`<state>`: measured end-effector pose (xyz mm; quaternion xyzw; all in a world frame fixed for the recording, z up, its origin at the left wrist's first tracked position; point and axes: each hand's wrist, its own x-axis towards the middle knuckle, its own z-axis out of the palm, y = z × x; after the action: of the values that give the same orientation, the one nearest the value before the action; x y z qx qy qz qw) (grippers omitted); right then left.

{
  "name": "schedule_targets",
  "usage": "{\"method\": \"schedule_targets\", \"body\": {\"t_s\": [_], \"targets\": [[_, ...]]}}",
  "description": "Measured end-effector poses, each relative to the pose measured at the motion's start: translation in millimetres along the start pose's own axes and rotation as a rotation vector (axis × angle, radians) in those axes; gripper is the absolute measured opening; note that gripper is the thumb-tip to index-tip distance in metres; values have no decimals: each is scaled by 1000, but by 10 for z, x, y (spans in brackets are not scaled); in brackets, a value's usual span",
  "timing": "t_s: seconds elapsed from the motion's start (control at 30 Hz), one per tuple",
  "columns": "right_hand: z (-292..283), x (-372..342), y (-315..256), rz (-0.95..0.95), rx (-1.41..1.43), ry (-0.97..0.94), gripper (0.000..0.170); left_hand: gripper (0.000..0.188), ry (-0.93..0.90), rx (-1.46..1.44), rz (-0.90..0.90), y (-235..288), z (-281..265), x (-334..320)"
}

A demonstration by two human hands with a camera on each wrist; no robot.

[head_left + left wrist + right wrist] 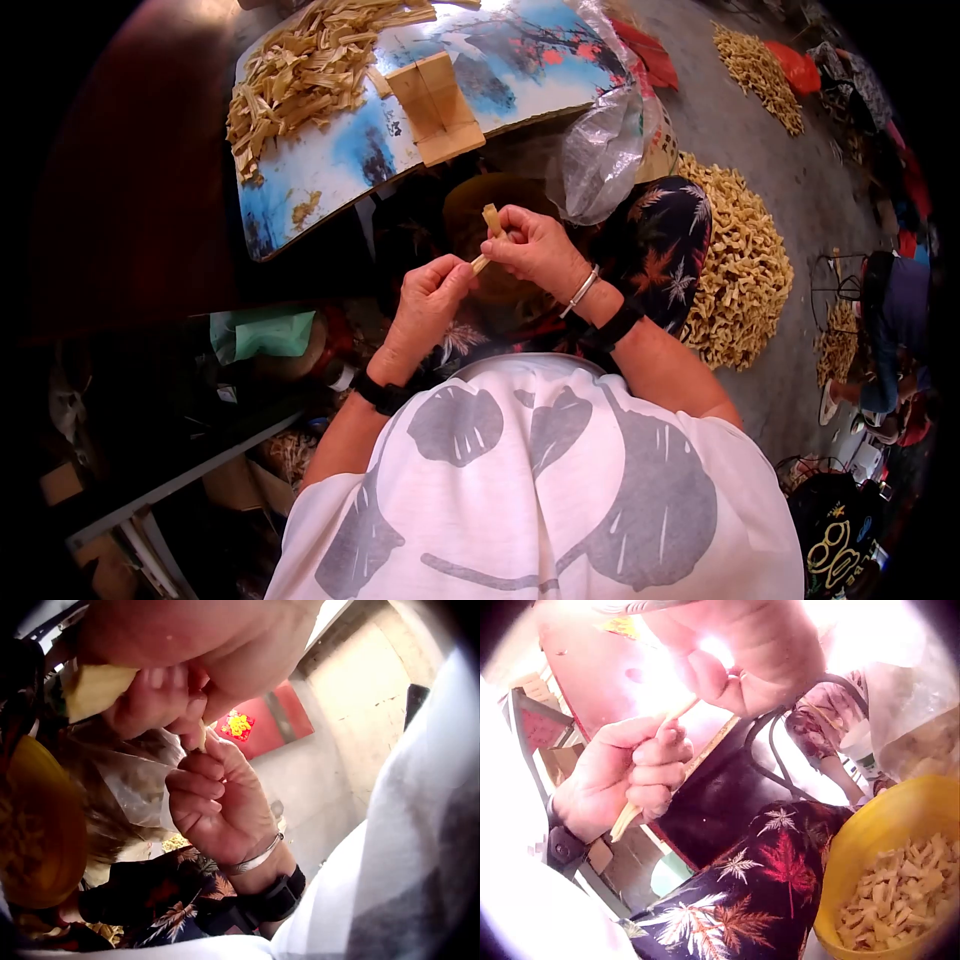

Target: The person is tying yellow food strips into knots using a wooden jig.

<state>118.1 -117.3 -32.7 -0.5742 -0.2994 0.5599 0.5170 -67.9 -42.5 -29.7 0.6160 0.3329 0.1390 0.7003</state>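
Note:
In the head view a pale yellow strip [491,218] runs between both hands, above the lap. My left hand [430,300] pinches its lower part between thumb and fingertips. My right hand [540,245], with a silver bracelet at the wrist, grips the upper part, one end sticking up past the fingers. The right wrist view shows the other end of the strip [622,823] poking out below the curled left fingers. Below the hands is a yellow basin [829,900] holding many short pale pieces.
A picture-topped board [345,215] at front left bears a heap of strips [300,75] and a small wooden block stand [432,105]. A clear plastic bag [600,155] hangs at the board's right edge. Heaps of short yellow pieces [740,270] lie on the floor at right.

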Motion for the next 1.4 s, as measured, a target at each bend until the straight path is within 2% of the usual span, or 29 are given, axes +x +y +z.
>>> {"method": "schedule_targets", "body": {"t_s": [0.17,0.27,0.47,0.53,0.6,0.63,0.67,0.73,0.87,0.93,1.03,1.17,1.27,1.3,1.4], "targets": [[45,42,-50,13,183,-143,14,22,54,-75,5,73,33,47],[3,70,-59,-57,80,-41,13,22,47,-118,-6,107,-1,14],[-74,153,-293,-24,64,-12,8,22,-20,-127,-70,270,-113,163],[-86,302,-482,-82,11,-1,13,19,10,39,34,412,-196,324],[-109,479,-701,-184,-93,59,16,18,52,222,238,550,-314,551],[-141,606,-764,-289,-173,119,22,18,114,385,303,624,-403,664],[-154,724,-818,-385,-271,194,22,17,207,550,459,674,-479,810],[-149,954,-902,-575,-466,345,20,16,352,738,529,850,-566,1017],[-154,1320,-922,-762,-650,522,15,16,496,775,618,969,-664,1372],[-172,1451,-876,-775,-744,553,14,16,514,775,672,848,-717,1536],[-194,1555,-713,-730,-974,559,13,17,596,763,627,679,-699,1656],[-337,1432,-786,-608,-874,453,14,20,518,607,473,698,-798,1550],[-461,1168,-777,-539,-752,301,14,21,278,-130,152,717,-865,1310],[-482,1028,-725,-567,-792,264,17,25,203,-282,155,720,-854,1203],[-421,458,-666,-300,-619,35,17,28,167,-478,80,641,-863,956]]}}
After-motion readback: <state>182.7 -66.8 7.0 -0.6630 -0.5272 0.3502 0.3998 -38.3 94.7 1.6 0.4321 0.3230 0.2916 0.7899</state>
